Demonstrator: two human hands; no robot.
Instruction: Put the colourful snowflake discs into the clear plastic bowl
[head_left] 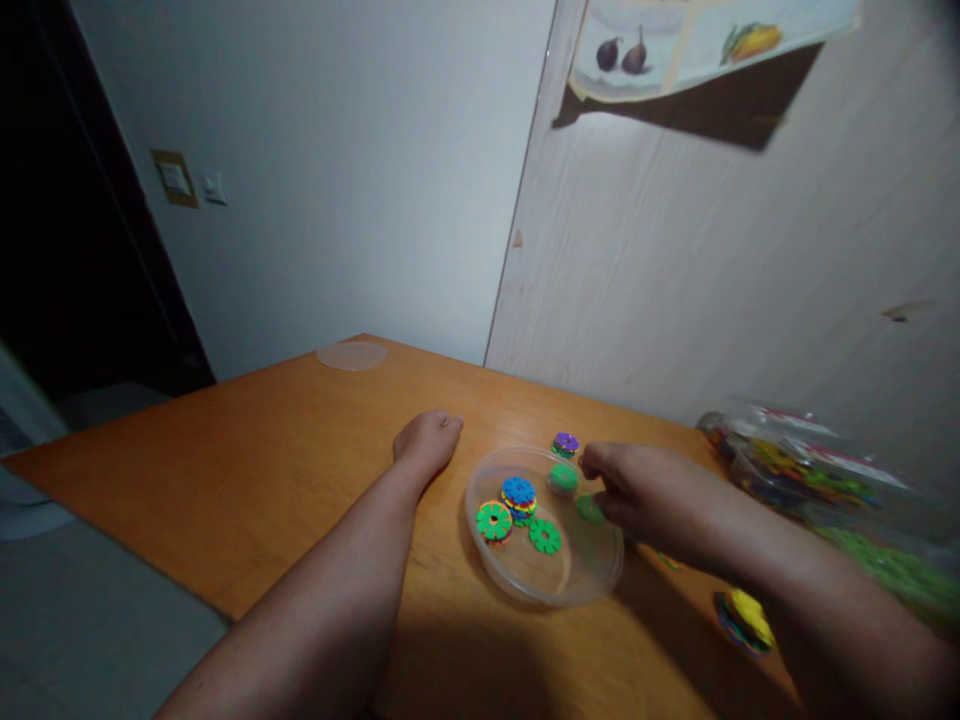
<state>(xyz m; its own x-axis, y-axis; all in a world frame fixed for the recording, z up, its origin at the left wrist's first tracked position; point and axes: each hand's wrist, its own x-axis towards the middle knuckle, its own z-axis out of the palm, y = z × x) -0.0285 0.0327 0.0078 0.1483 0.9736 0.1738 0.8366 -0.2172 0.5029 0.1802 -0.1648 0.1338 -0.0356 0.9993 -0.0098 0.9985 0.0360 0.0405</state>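
Observation:
My left hand [429, 440] rests on the tabletop left of the clear plastic bowl [566, 590], closed in a loose fist; no object shows in it. Notched plastic discs lie in the bowl: a blue disc [518, 491] tops a stack, beside an orange-edged green disc [494, 522] and a single green disc [544, 537]. Over the bowl's right rim, my right hand [622, 490] has its fingers bent down and together; what they pinch is hidden. A blurred green disc [589, 509] shows close under these fingers. Just beyond the rim sits a purple disc [565, 443] on a small stack.
Clear bags [810, 470] of coloured pieces lie along the wall at right. A stack with a yellow disc [750, 615] is by my right forearm. A round translucent lid [352, 355] lies at the far left corner of the wooden table [300, 460].

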